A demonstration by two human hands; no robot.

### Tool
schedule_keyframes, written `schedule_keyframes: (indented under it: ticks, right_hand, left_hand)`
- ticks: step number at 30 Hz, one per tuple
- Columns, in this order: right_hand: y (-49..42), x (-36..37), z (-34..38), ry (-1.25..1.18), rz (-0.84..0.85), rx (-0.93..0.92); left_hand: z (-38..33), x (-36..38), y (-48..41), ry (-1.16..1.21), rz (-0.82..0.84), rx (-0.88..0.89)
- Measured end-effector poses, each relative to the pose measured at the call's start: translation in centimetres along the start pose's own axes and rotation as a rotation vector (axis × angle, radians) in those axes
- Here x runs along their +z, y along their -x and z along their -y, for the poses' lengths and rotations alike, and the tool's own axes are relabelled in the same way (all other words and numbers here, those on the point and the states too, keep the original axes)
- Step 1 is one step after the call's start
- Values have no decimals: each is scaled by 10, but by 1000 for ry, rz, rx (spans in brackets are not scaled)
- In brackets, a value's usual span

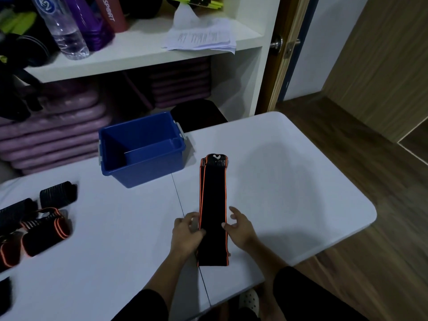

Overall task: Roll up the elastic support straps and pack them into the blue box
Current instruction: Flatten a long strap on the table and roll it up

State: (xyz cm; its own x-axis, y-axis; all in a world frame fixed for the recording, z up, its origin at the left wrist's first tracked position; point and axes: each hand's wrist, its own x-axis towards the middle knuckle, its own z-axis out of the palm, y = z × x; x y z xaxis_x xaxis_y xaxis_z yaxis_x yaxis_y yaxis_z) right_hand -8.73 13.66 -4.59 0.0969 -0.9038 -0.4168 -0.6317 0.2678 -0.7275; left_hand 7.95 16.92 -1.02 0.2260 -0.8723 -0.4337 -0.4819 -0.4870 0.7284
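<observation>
Pinching the left edge of a flat black strap point(213, 205) with the left hand point(186, 232), thumb on top; touching its right edge with loose, uncurled fingers of the right hand point(239, 229). Stretches from the table's point(289, 181) front edge toward the blue box point(143, 167) at the far edge. Rolled straps point(46, 230) along the left edge.

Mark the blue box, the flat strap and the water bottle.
blue box point(148, 170): head view, outer front wall.
flat strap point(213, 193): head view, middle of the black band.
water bottle point(62, 31): head view, clear body below the label.
</observation>
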Motion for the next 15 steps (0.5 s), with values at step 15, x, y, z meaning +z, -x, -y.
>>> schedule_keyframes:
  ticks: [15]
  right_hand:
    - [-142, -29, 57, -42, -49, -48]
  left_hand:
    - [-65, -6, -157, -22, 79, 6]
